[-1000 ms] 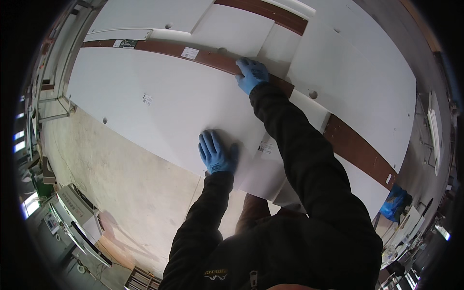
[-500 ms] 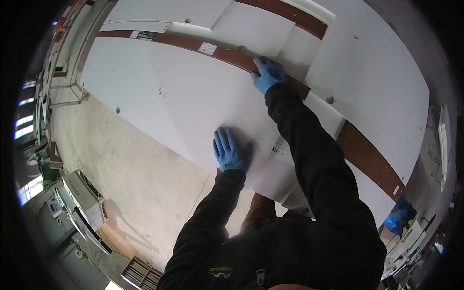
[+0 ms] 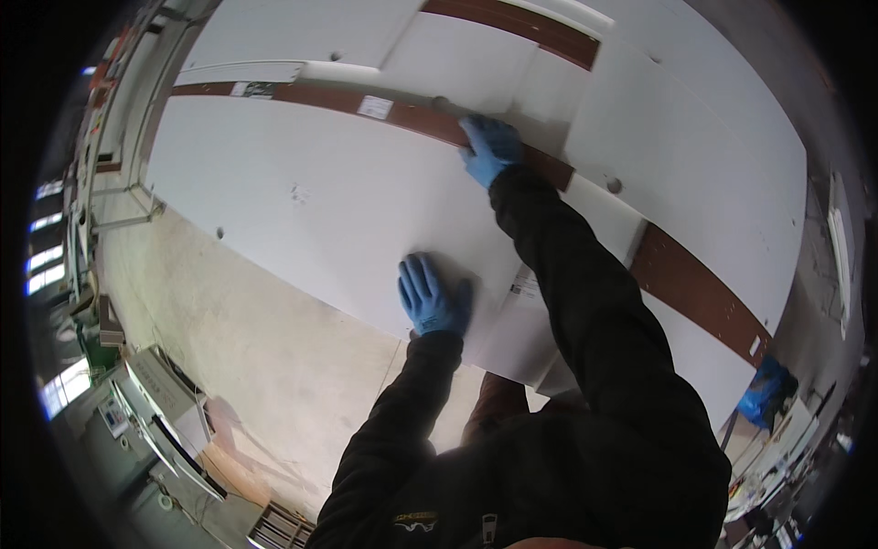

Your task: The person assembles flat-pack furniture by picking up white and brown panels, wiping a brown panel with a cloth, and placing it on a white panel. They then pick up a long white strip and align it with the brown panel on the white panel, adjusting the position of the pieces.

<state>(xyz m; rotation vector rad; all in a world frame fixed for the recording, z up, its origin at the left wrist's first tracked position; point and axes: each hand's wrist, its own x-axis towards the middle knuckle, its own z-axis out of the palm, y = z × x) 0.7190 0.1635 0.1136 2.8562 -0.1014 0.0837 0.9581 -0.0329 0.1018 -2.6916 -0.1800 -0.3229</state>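
Observation:
My left hand [image 3: 433, 297], in a blue glove, lies flat with fingers spread on a large white panel [image 3: 274, 174] near its front edge. Farther off and to the right, my right hand [image 3: 492, 149], gloved in the same blue, is closed over a long brown strip [image 3: 416, 119] close to its right end. Its thumb is on the near side and its fingers bend over the top; their tips are partly hidden. The strip runs along the panel's far edge and carries a white label [image 3: 375, 107]. A printed sticker [image 3: 524, 282] shows beside my right forearm.
More white panels [image 3: 686, 137] lie beyond and to the right. A second brown strip [image 3: 700, 284] is at the right, another brown strip [image 3: 521, 27] at the far side. A blue bag [image 3: 766, 393] hangs at the right; a white machine [image 3: 165, 398] stands at the lower left.
The whole view has shifted slightly, so the panels sit a little more to the left. Both hands keep nearly the same places on the panel and the brown strip.

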